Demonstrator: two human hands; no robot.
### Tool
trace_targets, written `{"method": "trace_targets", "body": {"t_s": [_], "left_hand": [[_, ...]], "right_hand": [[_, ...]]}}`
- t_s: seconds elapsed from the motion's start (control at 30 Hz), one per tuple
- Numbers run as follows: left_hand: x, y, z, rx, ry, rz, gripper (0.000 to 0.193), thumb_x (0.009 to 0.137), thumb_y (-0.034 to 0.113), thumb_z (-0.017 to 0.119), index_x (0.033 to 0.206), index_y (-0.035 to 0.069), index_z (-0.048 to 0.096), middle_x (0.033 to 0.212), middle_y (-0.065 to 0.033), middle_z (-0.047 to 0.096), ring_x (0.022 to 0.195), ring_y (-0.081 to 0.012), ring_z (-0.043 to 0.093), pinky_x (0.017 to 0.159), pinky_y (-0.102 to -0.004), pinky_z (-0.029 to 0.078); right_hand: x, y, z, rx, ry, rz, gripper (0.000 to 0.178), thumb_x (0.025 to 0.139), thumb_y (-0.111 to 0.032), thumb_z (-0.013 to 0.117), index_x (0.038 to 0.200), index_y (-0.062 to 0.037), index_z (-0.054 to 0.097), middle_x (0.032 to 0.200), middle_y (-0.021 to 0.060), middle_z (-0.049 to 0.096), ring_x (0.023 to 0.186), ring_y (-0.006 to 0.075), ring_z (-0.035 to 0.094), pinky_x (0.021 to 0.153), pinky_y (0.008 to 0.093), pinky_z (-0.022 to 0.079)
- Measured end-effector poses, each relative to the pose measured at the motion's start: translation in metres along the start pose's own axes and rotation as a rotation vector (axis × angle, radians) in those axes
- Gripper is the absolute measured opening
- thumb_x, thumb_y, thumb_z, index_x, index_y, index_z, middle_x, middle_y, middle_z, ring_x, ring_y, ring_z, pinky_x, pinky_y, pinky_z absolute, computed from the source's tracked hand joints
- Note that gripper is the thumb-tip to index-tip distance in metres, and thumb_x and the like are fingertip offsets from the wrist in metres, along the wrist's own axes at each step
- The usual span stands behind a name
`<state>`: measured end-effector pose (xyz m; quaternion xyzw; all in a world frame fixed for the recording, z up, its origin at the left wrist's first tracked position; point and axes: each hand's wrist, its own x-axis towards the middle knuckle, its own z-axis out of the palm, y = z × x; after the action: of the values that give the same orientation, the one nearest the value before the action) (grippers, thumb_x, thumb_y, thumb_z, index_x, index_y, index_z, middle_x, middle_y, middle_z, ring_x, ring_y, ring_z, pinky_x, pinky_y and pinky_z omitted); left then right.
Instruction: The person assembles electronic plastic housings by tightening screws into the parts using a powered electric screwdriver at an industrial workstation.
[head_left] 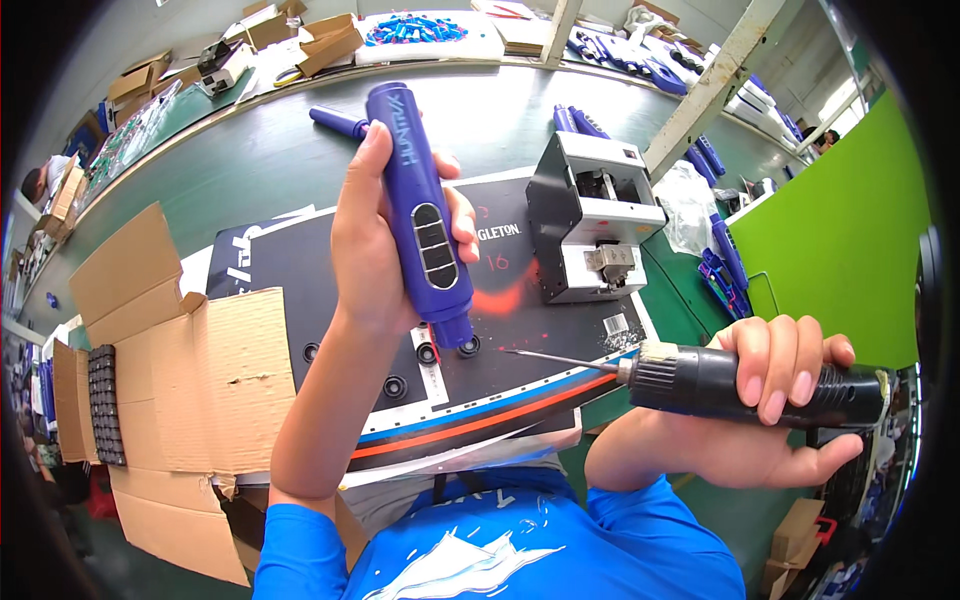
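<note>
My left hand [362,235] is wrapped round a purple handheld cylinder [412,185] with an oval black button panel, held up above the bench with its narrower end pointing down. In my right hand [780,365] is a black electric screwdriver [690,382], lying almost level. Its thin bit points left, below the cylinder's lower end and apart from it. Beneath both hands a dark printed mat [500,390] covers the bench. Several black ring-shaped parts [395,387] rest on it under the cylinder.
A black-and-white desktop machine [590,225] stands right of the cylinder. Opened cardboard [235,350] lies left, beside a black tray [105,405]. Another purple cylinder [340,122] lies on the green surface beyond. A bright green panel [850,230] and a slanted metal post [715,90] bound the right.
</note>
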<state>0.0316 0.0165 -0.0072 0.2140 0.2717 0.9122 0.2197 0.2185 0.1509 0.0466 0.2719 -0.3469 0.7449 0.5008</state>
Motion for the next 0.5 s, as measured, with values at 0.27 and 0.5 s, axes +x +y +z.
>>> {"method": "trace_targets", "body": {"t_s": [0.27,0.5], "left_hand": [[0.000,-0.005,0.014,0.241,0.218,-0.005,0.043,0.094,0.020,0.058,0.130,0.002,0.043,0.086,-0.0088,0.058,0.062,-0.0151,0.058,0.054,-0.0278,0.051],[-0.006,-0.006,0.011,0.424,0.222,-0.090,0.045,0.088,0.017,0.070,0.122,-0.001,0.047,0.078,-0.0050,0.056,0.065,-0.0109,0.059,0.056,-0.0239,0.049]], "right_hand": [[-0.006,0.005,0.002,-0.045,-0.021,-0.035,0.057,0.085,-0.044,0.064,0.115,0.0007,0.044,0.083,0.0069,0.048,0.065,0.0138,0.049,0.062,0.0271,0.040],[-0.013,0.012,0.005,-0.073,-0.046,-0.026,0.057,0.086,-0.046,0.062,0.115,-0.0005,0.045,0.082,0.0068,0.049,0.064,0.0137,0.049,0.061,0.0271,0.041]]}}
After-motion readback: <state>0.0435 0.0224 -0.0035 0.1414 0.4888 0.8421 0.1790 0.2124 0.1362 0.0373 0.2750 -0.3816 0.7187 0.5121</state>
